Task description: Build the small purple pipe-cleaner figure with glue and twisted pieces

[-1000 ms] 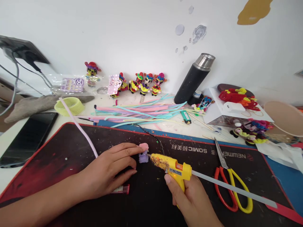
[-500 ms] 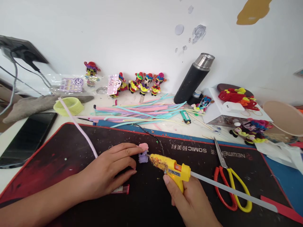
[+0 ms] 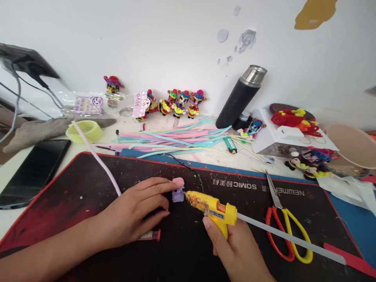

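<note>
Lead: State the condition of both hands.

Inspector: The right hand (image 3: 237, 250) is closed around the handle of a yellow glue gun (image 3: 211, 207). The left hand (image 3: 147, 203) has its thumb apart from its forefinger; its foremost fingertips meet a small pink-and-purple piece (image 3: 178, 197).

Lead: Location of that piece?

Inspector: On the dark mat (image 3: 188, 254), between the hands, set in from the mat's far red edge. The gun's nozzle points at its purple part; whether they touch, I cannot tell.

Lead: Anything joined to the gun?

Inspector: A translucent glue stick (image 3: 293, 238) protrudes from its rear, slanting across the scissors handles toward the mat's right edge. The scissors (image 3: 276, 199) have one red handle and one yellow.

Lead: And the tabletop (image 3: 8, 168)?

Inspector: Pastel stems (image 3: 176, 139) lie beyond the mat's far edge, with a green lighter (image 3: 230, 145) at their right end. A black flask (image 3: 239, 98) leans behind them. By the left edge lies a dark phone (image 3: 35, 172). A lilac stem (image 3: 100, 162) crosses the mat's far left corner and reaches the left hand.
</note>
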Tool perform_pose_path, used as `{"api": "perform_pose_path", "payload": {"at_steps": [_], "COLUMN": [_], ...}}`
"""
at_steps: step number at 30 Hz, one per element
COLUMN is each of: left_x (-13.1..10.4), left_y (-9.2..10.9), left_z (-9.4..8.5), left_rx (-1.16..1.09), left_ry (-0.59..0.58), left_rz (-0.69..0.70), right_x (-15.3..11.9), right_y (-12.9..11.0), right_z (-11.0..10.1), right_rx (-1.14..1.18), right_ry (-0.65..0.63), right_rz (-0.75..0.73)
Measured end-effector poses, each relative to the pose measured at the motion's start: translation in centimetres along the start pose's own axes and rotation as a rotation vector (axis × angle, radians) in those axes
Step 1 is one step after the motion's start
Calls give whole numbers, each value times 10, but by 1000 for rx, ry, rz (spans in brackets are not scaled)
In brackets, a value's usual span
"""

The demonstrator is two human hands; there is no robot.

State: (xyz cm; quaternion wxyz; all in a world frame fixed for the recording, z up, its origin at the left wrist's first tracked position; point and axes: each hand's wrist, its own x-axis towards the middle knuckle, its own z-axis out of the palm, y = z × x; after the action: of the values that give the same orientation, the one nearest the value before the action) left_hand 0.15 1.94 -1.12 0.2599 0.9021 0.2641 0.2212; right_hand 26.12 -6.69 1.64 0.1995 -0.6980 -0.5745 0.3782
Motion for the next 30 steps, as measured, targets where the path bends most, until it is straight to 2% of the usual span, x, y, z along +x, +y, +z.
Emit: {"api": "perform_pose_path", "payload": {"at_steps": [8, 16, 25, 30], "left_x": [0, -2, -1, 0], "left_y": [-1, -1, -2, -1], "left_z": [0, 1, 0, 0], "left_rx": [5, 5, -2, 9], "left_ry": [-17, -17, -4, -3], "left_rz": [10, 11, 14, 23], "right_x": [0, 2, -1, 2], "right_y": [-1, 14, -2, 11], "right_z": [0, 8, 0, 4], "right_rx": [28, 25, 31, 55], "right_ry": [2, 41, 8, 25], "right_rz": [-27, -66, 4, -25]}}
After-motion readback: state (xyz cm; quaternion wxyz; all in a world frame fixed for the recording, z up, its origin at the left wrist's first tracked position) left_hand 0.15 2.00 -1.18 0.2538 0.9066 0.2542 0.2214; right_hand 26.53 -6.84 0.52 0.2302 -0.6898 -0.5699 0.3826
